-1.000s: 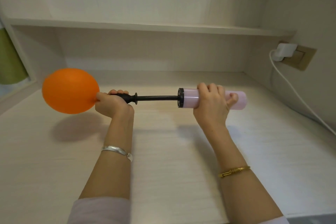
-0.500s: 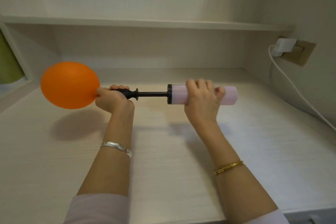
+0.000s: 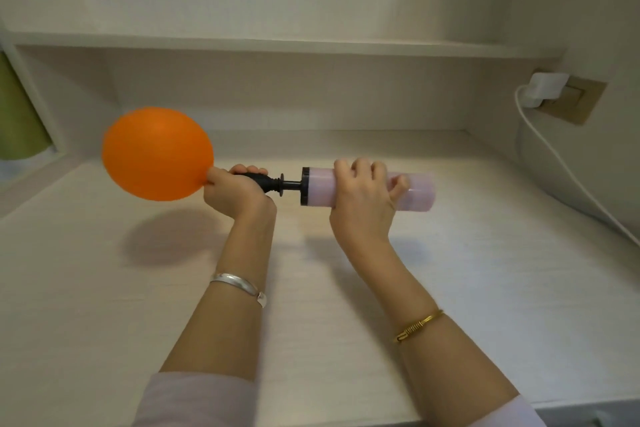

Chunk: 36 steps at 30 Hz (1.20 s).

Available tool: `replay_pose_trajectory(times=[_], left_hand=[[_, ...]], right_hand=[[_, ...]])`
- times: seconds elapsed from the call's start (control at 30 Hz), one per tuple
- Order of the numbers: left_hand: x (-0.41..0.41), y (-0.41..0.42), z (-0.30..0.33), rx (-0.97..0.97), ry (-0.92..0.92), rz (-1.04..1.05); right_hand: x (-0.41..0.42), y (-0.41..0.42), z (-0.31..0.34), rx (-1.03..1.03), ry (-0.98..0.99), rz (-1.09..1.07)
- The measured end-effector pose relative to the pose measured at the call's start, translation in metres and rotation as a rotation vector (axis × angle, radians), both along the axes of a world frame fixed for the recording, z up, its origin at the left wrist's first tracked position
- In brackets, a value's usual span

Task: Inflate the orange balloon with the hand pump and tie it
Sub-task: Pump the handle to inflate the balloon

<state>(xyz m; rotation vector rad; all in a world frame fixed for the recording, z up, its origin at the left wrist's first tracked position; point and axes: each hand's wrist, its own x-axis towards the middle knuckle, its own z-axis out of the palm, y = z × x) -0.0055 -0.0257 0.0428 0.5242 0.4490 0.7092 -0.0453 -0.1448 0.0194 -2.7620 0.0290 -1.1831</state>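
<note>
- We work above a pale wooden desk [image 3: 485, 288], bare but for shadows, with a shelf [image 3: 277, 45] across the back and a white charger [image 3: 545, 87] plugged into the right wall — all well apart from our hands.
- The orange balloon [image 3: 157, 153] is the biggest thing in play: partly inflated, oval, held in the air off the desk, lying to the left of both hands, its neck pointing right toward the pump.
- The hand pump [image 3: 367, 191] lies level, its long axis running left to right in line with the balloon; the pink barrel sits on the right, the black rod and nozzle on the left.
- Our right hand [image 3: 363, 198] is wrapped round the barrel, fingers over the top, thumb toward the far end.
- Our left hand [image 3: 235, 192] is the nearer one to the balloon — closed tight on the black nozzle end, pinching the neck where it meets the balloon.
- Only a short length of rod shows between the hands, so we judge the stroke nearly closed; the next move runs along that same left-right line, with the left hand keeping the neck sealed.
- The balloon looks modest in size to us, so tying seems some strokes off.
</note>
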Motion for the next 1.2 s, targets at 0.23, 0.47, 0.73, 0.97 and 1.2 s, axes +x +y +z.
replay_pose_trajectory(times=[0.23,0.47,0.73,0.97,1.2], left_hand=[[0.004,0.022,0.002,-0.048,-0.01,0.057],[0.006,0.024,0.001,-0.053,0.044,0.076],[0.002,-0.006,-0.002,0.018,0.073,0.031],[0.004,0.02,-0.001,-0.038,0.126,0.059],[0.004,0.019,0.0,-0.015,0.122,0.063]], right_hand=[[0.008,-0.041,0.005,0.043,0.03,-0.051],[0.008,-0.048,0.007,0.069,0.05,-0.111],[0.003,-0.003,-0.004,0.04,0.058,0.015],[0.006,-0.049,0.006,0.068,0.038,-0.057],[0.006,-0.038,0.008,0.067,0.043,-0.074]])
